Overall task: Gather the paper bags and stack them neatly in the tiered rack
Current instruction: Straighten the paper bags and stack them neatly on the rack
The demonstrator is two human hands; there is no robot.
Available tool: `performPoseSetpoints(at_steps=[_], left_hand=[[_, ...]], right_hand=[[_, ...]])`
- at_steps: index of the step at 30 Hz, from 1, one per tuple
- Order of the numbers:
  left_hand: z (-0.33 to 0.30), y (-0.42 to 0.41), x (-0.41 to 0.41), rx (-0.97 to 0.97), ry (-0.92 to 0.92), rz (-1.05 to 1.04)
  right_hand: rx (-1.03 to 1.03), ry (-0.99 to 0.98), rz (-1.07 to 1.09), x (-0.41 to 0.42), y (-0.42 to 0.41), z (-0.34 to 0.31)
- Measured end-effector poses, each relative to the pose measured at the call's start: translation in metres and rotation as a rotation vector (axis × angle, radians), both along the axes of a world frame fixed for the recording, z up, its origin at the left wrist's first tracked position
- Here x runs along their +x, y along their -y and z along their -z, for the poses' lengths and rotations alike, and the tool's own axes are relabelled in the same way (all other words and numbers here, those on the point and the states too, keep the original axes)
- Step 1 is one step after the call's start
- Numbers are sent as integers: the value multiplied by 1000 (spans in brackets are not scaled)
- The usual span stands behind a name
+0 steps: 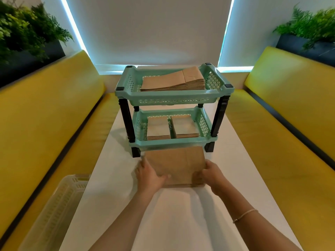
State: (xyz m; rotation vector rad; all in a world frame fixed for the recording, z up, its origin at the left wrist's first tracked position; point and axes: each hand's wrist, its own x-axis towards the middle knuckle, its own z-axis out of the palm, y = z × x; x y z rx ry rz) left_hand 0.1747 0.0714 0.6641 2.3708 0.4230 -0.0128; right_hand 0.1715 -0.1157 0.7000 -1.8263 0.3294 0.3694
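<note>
A stack of brown paper bags (175, 164) lies flat on the white table (181, 214), just in front of the green tiered rack (174, 98), its far edge reaching under the rack's lower tray; the person holds it from both sides. The left hand (149, 175) grips the stack's near-left corner, thumb curled over the top face near the near edge, the other fingers hidden along the left side; the right hand (212, 174) clasps the near-right corner, fingers curled round the edge and mostly hidden beneath, so how far they spread cannot be told. The rack stands at the middle of the table toward its far end; its upper tray carries a slanted pile of bags (173, 81); its lower tray holds two smaller piles (172, 126) side by side. A clear plastic basket (58, 211) sits on the yellow bench (45, 115) beside the table's near-left edge.
</note>
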Motion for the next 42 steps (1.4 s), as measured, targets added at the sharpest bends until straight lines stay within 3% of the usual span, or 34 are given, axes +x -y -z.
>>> performPoseSetpoints(at_steps=[3, 5, 7, 14, 19, 26, 30, 38, 42], left_hand=[[-1, -15, -15, -438, 226, -57], [-5, -23, -30, -711, 279, -10], [-8, -27, -41, -813, 305, 40], [13, -9, -70, -875, 166, -12], [5, -12, -69, -886, 181, -6], [21, -17, -79, -803, 40, -15], [18, -16, -77, -736, 32, -14], [-57, -19, -67, -722, 206, 53], [-113, -22, -65, -489, 343, 209]], right_hand=[[204, 112, -28, -17, 14, 0], [269, 156, -12, -28, 22, 4], [250, 181, 19, -38, 26, 13], [228, 206, 182, -62, 13, 40], [238, 263, 188, -60, 17, 35], [109, 211, 128, -68, 18, 52], [146, 203, 166, -64, 21, 46], [289, 234, 141, -46, 35, -1], [234, 244, 77, -43, 43, -14]])
